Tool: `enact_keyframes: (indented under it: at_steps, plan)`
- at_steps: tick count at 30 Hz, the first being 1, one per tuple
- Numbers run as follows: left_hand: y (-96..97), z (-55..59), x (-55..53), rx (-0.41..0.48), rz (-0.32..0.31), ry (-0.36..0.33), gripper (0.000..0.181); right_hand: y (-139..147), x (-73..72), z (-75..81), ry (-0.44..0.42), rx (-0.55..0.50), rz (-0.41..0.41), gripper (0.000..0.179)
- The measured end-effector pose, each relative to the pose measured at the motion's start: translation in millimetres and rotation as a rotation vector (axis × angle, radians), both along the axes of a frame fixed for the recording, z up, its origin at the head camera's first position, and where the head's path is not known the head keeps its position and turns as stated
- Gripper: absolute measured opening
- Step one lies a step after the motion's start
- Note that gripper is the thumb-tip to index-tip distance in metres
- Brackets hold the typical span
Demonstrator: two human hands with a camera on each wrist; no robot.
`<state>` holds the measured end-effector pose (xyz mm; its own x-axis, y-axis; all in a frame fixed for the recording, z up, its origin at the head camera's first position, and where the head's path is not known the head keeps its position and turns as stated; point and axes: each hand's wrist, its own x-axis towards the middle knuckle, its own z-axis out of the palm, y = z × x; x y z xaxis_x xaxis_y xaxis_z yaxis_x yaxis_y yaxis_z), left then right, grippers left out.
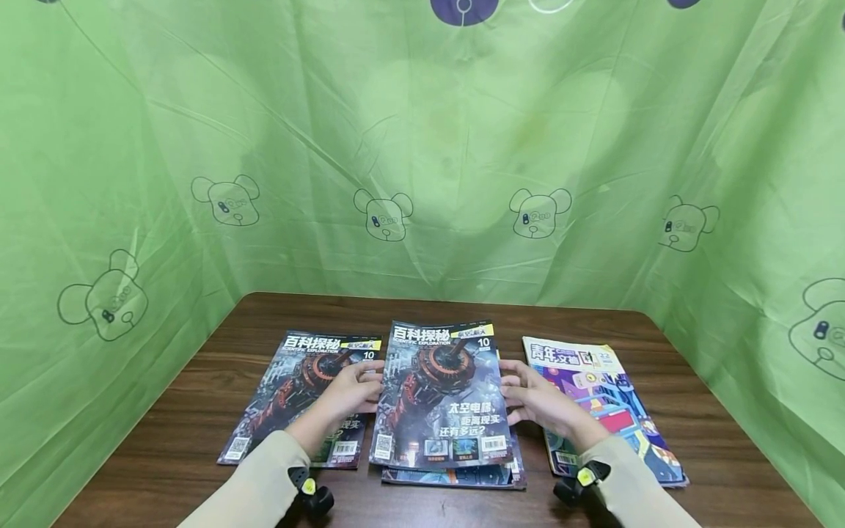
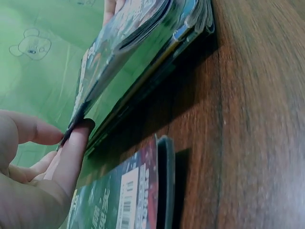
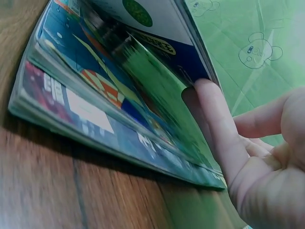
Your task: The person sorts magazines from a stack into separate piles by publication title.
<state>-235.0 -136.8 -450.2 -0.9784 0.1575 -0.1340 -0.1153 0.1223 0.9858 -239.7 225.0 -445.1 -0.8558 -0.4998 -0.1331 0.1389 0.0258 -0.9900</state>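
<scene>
A dark science magazine (image 1: 441, 389) with a red-and-black machine on its cover is held by both hands, tilted over a small stack of magazines (image 1: 455, 478) at the table's middle. My left hand (image 1: 350, 392) pinches its left edge, thumb (image 2: 76, 155) underneath and fingers above. On the opposite edge my right hand (image 1: 541, 396) grips it the same way, with the thumb (image 3: 217, 114) against its underside. Between the held magazine and the stack (image 3: 95, 112) a wedge-shaped gap shows in both wrist views. The stack's lower covers are mostly hidden in the head view.
Left of the stack lies a magazine with the same dark cover (image 1: 277, 396), partly under my left forearm. A colourful purple-and-blue magazine (image 1: 623, 411) lies at the right, partly behind my right hand. The brown wooden table (image 1: 462, 510) backs onto a green curtain (image 1: 462, 264).
</scene>
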Motion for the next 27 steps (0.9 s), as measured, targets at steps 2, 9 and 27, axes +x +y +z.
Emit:
enact_keyframes:
  at_steps: [2,9,27]
  plan:
    - [-1.6,0.2,1.0,-0.014,0.016,-0.003,0.053,-3.6,-0.3,0.0,-0.01,-0.003,-0.007,0.061]
    - [-12.5,3.8,4.6,-0.064,0.047,-0.003,0.055,-19.1,-2.0,0.1,-0.03,0.011,-0.04,0.063]
    - [-57.9,5.0,5.1,-0.129,0.083,0.03,0.058,-75.8,-5.3,-5.5,-0.043,-0.037,-0.039,0.059]
